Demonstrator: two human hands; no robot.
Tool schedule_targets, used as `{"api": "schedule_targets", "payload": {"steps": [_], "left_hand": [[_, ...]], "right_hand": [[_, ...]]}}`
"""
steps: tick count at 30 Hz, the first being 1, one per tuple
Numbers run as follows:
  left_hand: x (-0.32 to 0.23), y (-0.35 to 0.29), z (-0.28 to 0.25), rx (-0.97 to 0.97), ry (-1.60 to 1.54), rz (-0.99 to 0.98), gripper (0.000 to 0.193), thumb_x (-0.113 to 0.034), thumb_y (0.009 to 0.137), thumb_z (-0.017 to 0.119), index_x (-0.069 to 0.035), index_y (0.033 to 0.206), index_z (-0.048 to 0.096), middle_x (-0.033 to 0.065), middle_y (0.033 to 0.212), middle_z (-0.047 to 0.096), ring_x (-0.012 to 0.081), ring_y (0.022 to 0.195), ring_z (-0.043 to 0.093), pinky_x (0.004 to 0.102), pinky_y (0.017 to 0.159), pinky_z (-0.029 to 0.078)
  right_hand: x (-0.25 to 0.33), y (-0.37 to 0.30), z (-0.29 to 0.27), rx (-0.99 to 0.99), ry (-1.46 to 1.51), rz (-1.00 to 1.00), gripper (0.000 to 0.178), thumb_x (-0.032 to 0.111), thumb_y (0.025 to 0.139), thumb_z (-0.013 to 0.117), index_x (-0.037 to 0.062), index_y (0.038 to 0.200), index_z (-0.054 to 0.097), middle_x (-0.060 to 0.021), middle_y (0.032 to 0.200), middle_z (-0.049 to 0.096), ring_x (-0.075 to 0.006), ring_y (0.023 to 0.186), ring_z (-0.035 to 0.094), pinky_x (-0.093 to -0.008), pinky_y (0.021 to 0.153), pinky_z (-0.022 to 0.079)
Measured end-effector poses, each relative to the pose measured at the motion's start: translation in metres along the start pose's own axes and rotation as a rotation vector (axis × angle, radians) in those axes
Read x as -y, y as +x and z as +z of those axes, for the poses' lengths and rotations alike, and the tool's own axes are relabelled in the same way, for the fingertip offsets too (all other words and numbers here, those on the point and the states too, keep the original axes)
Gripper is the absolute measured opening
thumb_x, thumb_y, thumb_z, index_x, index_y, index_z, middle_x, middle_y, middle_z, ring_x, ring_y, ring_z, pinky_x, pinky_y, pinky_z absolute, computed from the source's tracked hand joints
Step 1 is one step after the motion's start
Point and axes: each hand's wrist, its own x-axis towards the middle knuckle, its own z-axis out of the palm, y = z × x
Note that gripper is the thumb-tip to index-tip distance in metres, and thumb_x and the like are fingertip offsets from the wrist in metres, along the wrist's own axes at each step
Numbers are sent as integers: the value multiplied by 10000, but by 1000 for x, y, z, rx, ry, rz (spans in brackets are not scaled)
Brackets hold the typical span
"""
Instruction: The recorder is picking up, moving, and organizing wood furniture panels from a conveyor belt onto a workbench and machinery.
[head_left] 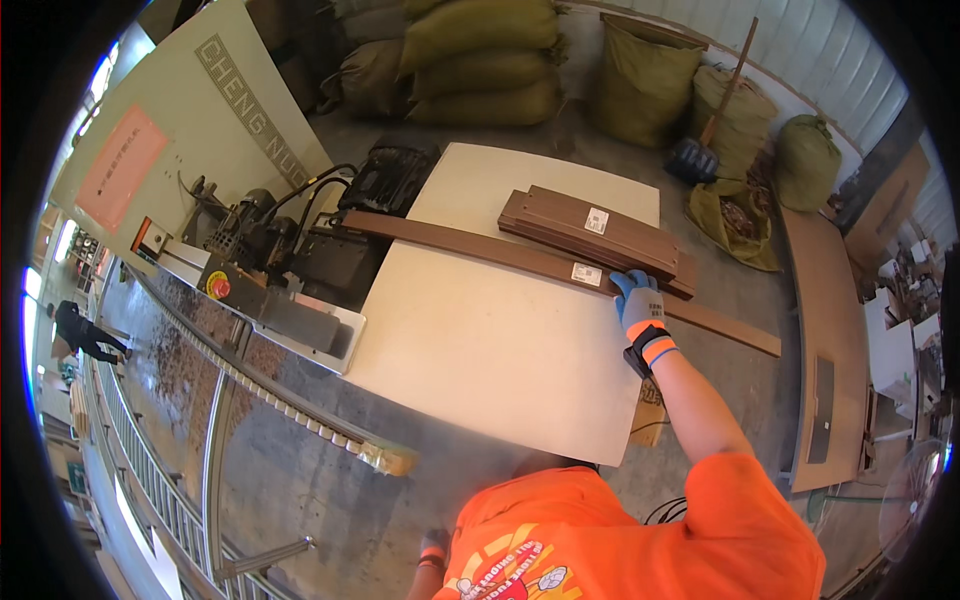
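Long brown plank (480, 245) directly under the gloved right hand (638, 300), running from there between 9 and 10 o'clock across the cream tabletop (500, 340), and between 3 and 4 o'clock out past the table's edge. Well apart from the left hand (437, 541) — off toward its 12 to 1 o'clock. Right fingers laid over the plank; cannot tell whether grasping or only pressing. Left hand low, beside the orange shirt (640, 530); cannot tell whether clenched or released.

Right thumb hidden, likewise the plank's underside and the stretch beneath the palm. Left fingers hard to make out, forearm cut off below. Contact between the plank's far end and the black machine (340, 260), at 9 o'clock, also unclear.

Narrow, straight, warm brown — lighter beyond the hand — with a white label (587, 274) at the hand's 10 o'clock.

Just beyond the plank, at 11 o'clock: staggered stack of shorter brown boards (550, 212), bearing a second white label (597, 220). Farther out, toward 11 o'clock, piled olive sacks (485, 65); toward 1 o'clock, dark-bladed shovel (692, 158).
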Motion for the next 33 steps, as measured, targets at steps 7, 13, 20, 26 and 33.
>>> {"api": "schedule_targets", "payload": {"steps": [7, 13, 20, 26, 33], "left_hand": [[-55, 3, -30, 153, 153, 76, 470, -461, 904, 487, -43, 878, 697, 199, 959, 670, 361, 915, 645, 428, 782, 521], [-63, -12, -32, 206, -32, -225, 452, -516, 816, 574, -116, 977, 711, 168, 1000, 679, 372, 968, 629, 417, 810, 488], [-94, -34, -47, 155, -127, -289, 420, -490, 827, 576, -121, 982, 706, 164, 1016, 674, 363, 983, 624, 416, 824, 484], [-61, -42, -15, 164, -155, -346, 408, -482, 860, 533, -121, 946, 701, 166, 1014, 665, 366, 983, 614, 435, 824, 478], [-87, -31, -19, 210, -281, -580, 394, -350, 862, 472, -68, 1051, 673, 193, 1125, 632, 383, 1085, 579, 420, 886, 463]], "right_hand": [[-22, 12, -3, 54, -42, 56, 417, 63, 739, 646, 172, 1141, 611, -106, 1117, 546, -345, 1012, 512, -447, 865, 461], [-25, 26, 10, 72, -36, 26, 445, 58, 728, 660, 172, 1156, 615, -115, 1125, 552, -345, 1030, 513, -435, 896, 459], [-52, 19, -11, 125, -106, -5, 512, 73, 691, 693, 164, 1186, 595, -114, 1160, 547, -345, 1064, 511, -434, 929, 439], [-41, 32, 0, 145, -15, -1, 518, 14, 697, 668, 143, 1191, 585, -129, 1156, 548, -365, 1074, 502, -434, 944, 435], [-55, 40, 2, 150, -110, 46, 512, 33, 729, 672, 152, 1216, 571, -153, 1258, 518, -375, 1162, 470, -424, 984, 419]]}}
